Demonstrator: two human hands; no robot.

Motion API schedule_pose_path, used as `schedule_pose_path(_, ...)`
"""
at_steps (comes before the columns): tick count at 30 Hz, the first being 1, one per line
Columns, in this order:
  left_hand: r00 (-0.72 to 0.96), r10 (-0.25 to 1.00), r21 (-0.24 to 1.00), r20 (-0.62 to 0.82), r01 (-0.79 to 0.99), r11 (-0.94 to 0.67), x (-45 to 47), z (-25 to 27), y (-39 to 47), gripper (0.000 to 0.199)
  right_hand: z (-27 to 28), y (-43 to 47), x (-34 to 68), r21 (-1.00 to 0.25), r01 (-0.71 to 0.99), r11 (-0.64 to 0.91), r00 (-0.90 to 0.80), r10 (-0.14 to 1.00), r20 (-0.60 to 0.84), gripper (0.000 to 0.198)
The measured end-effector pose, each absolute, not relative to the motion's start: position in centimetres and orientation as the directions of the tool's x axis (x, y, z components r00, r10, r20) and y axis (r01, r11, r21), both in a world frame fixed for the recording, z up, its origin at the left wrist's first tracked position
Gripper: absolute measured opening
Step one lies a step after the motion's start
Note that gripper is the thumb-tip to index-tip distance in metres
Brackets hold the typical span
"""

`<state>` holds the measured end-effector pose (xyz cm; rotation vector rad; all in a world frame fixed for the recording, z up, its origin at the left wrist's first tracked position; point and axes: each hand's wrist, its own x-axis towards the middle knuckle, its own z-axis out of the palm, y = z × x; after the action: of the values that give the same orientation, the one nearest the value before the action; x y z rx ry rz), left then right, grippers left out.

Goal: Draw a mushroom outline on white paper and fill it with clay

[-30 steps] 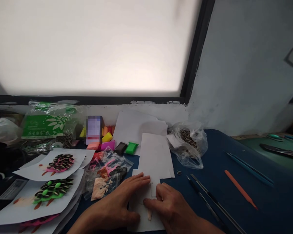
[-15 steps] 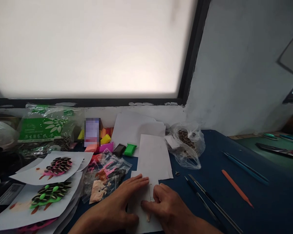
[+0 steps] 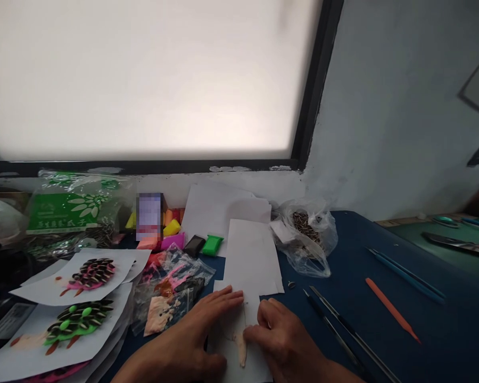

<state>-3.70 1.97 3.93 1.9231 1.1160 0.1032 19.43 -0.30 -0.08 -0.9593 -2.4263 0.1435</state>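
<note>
A white sheet of paper [image 3: 222, 290] with thin pencil lines lies on the blue table in front of me. On its lower part sits a flattened strip of peach-coloured clay [image 3: 241, 350], wider at the top and narrow at the bottom. My left hand [image 3: 191, 332] rests on the sheet's left side, fingers stretched out and thumb apart, holding nothing. My right hand [image 3: 281, 332] has its fingers curled in, and its thumb tip touches the upper right edge of the clay. What lies under the right palm is hidden.
Left are paper sheets with seed-and-clay hedgehogs [image 3: 93, 274] and opened clay bags [image 3: 167, 311]. Clay packets [image 3: 213, 245], more paper [image 3: 251, 255] and a bag of seeds [image 3: 307, 229] stand behind. Tweezers [image 3: 339, 324] and an orange modelling tool [image 3: 391, 308] lie right.
My right thumb has moved right from the middle of the clay to its edge, so more of the clay shows. The left hand stays in place. The view has shifted slightly.
</note>
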Motion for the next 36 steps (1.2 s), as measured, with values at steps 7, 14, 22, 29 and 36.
schedule_pose_path(7, 0.599, 0.734, 0.731, -0.322, 0.650, -0.209, -3.7, 3.6, 2.0, 0.100, -0.7, -0.6, 19.5, -0.219, 0.613, 0.759, -0.604, 0.629, 0.490, 0.022)
schedule_pose_path(14, 0.601, 0.728, 0.724, -0.330, 0.656, -0.214, -3.6, 3.6, 2.1, 0.100, -2.0, -0.3, 19.0, -0.130, 0.612, 0.780, -0.591, 0.560, 0.581, 0.017)
schedule_pose_path(22, 0.609, 0.720, 0.713, -0.333, 0.662, -0.231, -3.5, 3.7, 2.2, 0.100, -0.7, -0.3, 19.5, -0.298, 0.576, 0.761, -0.601, 0.641, 0.477, 0.027)
schedule_pose_path(29, 0.606, 0.728, 0.732, -0.320, 0.647, -0.216, -3.7, 3.6, 2.2, 0.100, -0.6, -0.3, 19.8, -0.291, 0.594, 0.750, -0.607, 0.655, 0.450, 0.029)
schedule_pose_path(36, 0.607, 0.722, 0.725, -0.333, 0.654, -0.216, -3.6, 4.0, 2.1, 0.099, -0.8, -0.3, 19.3, -0.187, 0.625, 0.758, -0.652, 0.638, 0.410, 0.014)
